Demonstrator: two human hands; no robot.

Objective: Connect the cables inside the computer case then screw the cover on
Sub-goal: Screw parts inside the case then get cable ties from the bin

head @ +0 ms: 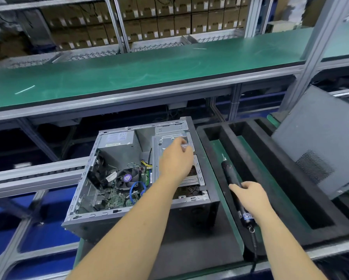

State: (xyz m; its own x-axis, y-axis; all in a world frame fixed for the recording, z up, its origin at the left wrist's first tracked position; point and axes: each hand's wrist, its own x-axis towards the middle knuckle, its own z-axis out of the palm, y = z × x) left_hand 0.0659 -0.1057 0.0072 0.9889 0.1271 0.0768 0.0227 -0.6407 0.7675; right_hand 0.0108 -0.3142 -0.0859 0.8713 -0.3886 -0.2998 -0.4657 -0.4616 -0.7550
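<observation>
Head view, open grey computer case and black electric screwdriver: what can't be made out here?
- Left hand: its fingertips blur over the silver drive cage, so no grip or screw is discernible.
- Open grey computer case: the left forearm covers the board's right part; cable plugs are too small to judge.
- Black electric screwdriver: the right hand covers its middle; the bit is too small.
- Grey side cover: cut off by the right edge.

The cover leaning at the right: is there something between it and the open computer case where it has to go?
Yes. The black foam tray lies between the cover and the computer case, and the right hand holds the electric screwdriver there. The left hand reaches over the case's opening.
</observation>
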